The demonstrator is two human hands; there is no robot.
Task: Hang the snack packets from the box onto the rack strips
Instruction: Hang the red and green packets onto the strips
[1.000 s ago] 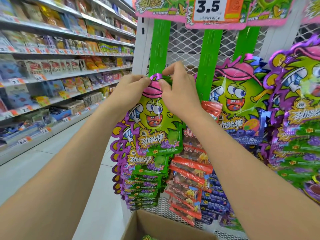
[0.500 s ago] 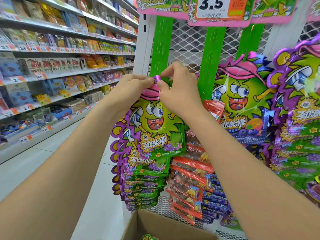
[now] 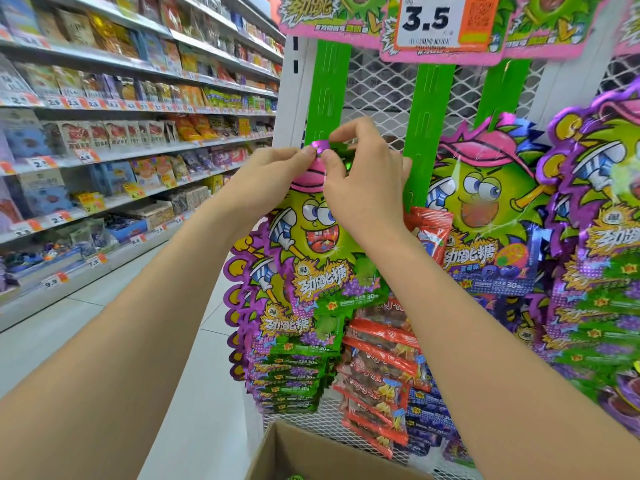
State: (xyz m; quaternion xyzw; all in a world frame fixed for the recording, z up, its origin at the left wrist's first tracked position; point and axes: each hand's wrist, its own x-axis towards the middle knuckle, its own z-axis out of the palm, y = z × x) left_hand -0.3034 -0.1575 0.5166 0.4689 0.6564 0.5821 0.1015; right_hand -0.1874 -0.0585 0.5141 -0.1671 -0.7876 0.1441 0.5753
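A green and purple snack packet with a cartoon face hangs against the left green rack strip. My left hand and my right hand both pinch the packet's purple top edge, held at the strip. Below it several more packets of the same kind hang in an overlapping column. The open cardboard box sits at the bottom of the view, with a bit of a green packet showing inside.
Two more green strips hang on the white mesh rack, carrying red packets and blue ones. Large purple packets crowd the right. A price sign reading 3.5 is overhead. Stocked store shelves line the aisle at left.
Both hands keep their pinch on the packet's top and have shifted only slightly at the strip. The view has tilted a little.
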